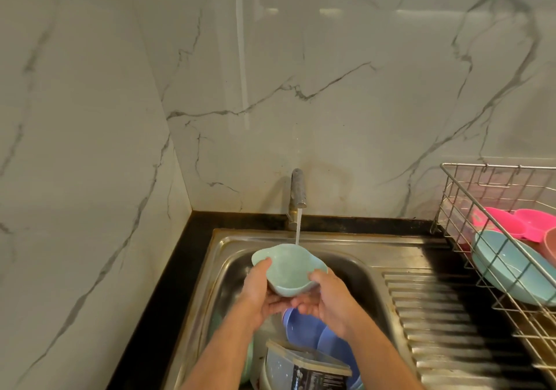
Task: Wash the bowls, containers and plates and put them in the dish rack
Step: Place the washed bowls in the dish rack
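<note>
A person stands at a steel sink (355, 246) set into a black counter (168, 293) against a marble-patterned wall. Both hands hold a small pale green bowl (288, 266) above the basin, tilted slightly, right under the tap (298, 192). A thin stream of water (298, 230) runs from the tap onto the bowl's far rim.

The left hand (258, 291) cups the bowl from its left side, thumb curled over the rim and fingers underneath. The right hand (326, 296) does the same on the right side, thumb on the rim and fingers curled under the base. Each grip is closed around the bowl, and the fingertips of the two hands nearly meet beneath it.

Below the hands, inside the basin, lie a blue plate (313, 334) and a clear plastic container (304, 368) with a dark label.

To the right, beside the ridged draining board (445, 326), a wire dish rack (493, 227) holds a light blue bowl (508, 266) leaning on its side and pink dishes (523, 222) behind it.
</note>
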